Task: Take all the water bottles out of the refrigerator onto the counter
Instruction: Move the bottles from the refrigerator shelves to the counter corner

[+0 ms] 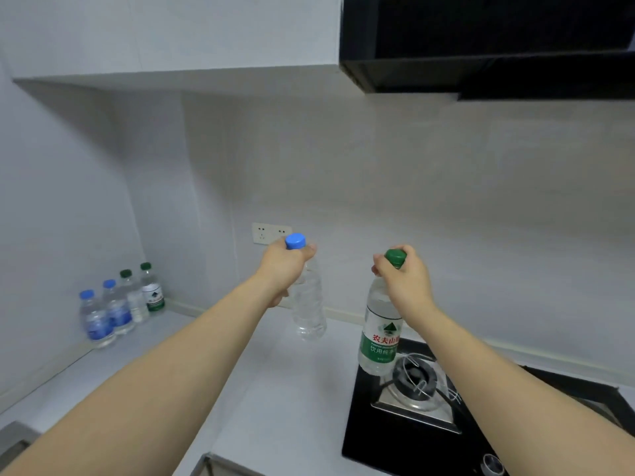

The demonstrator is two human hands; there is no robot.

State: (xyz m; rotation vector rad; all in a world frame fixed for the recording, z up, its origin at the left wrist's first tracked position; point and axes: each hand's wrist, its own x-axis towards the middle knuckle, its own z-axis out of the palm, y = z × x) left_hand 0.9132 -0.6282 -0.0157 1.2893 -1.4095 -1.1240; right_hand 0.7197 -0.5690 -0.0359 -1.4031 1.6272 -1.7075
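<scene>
My left hand (283, 266) grips a clear blue-capped water bottle (309, 304) around its neck and holds it upright above the white counter (275, 389). My right hand (402, 280) grips the neck of a larger green-capped bottle with a green label (379, 334), which hangs over the left edge of the stove. Several small water bottles (118, 307) stand in the counter's far left corner, two with blue caps and two with green caps. The refrigerator is out of view.
A black gas stove (412, 427) with a metal burner ring (417, 376) fills the counter's right side. A black range hood (488, 42) hangs above it. A wall socket (266, 232) sits behind my left hand. White wall cupboards (171, 32) run overhead.
</scene>
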